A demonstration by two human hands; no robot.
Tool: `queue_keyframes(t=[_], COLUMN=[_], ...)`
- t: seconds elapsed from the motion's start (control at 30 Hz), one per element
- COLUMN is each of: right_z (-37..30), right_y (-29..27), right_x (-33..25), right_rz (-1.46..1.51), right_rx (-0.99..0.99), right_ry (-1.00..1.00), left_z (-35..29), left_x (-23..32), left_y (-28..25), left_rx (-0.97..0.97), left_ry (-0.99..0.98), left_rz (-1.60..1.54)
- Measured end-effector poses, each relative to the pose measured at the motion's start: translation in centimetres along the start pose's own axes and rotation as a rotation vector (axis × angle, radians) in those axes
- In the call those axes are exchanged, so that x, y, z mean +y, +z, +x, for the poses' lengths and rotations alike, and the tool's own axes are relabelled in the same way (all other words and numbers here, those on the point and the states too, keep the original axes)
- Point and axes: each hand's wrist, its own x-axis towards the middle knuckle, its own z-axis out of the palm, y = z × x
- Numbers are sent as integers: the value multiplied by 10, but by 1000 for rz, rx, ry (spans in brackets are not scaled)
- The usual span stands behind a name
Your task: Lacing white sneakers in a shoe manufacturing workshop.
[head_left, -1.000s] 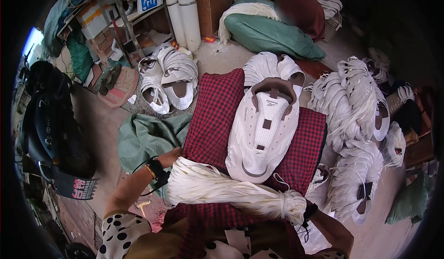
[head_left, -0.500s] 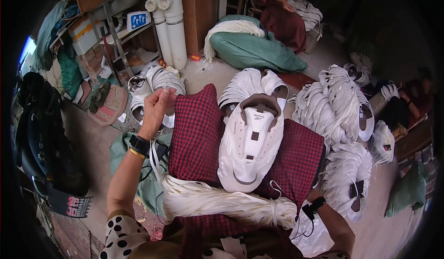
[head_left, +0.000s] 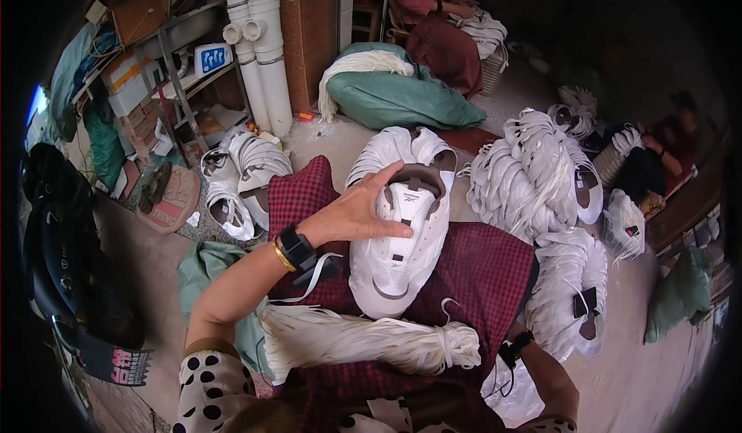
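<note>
A white sneaker (head_left: 394, 271) with a brown-lined collar rests on red-and-black checked cloth (head_left: 495, 259) over my lap, toe toward me. My left hand (head_left: 359, 209) grips it near the collar, thumb across the tongue and fingers along the left side. A white lace (head_left: 318, 277) curls beneath my left wrist. A thick bundle of white laces (head_left: 363, 336) lies across my lap, nearer than the toe. My right hand (head_left: 516, 331) is low on the right, its fingers hidden by the cloth edge.
Behind the sneaker are stacked white shoe uppers (head_left: 402, 147); more uppers (head_left: 533, 170) are heaped right. A green sack (head_left: 394, 97) lies beyond, near a seated person (head_left: 444, 47). At left are a dark motor scooter (head_left: 69, 255) and a shelf rack (head_left: 182, 78).
My left hand has come down and right, from raised beside the sneaker onto its collar and tongue. The right arm stays low at the cloth edge. The whole view has shifted slightly.
</note>
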Motion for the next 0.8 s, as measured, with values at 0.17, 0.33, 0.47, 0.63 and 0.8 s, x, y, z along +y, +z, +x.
queue_keyframes(t=[0.17,0.33,0.47,0.63,0.8], right_z=[-34,-37,-23,-8,-8], right_y=[3,22,25,39,52], right_x=[27,24,-3,-21,-33], right_rz=[22,58,77,77,89], right_rx=[26,31,30,58,96], right_ry=[33,76,108,83,89], left_z=[1,8,3,-4,-13], left_x=[-2,-7,-5,0,-2], left_y=[4,6,12,15,18], left_rx=[94,158,151,176,212], left_ry=[30,72,50,95,67], left_rz=[4,31,-23,62,71])
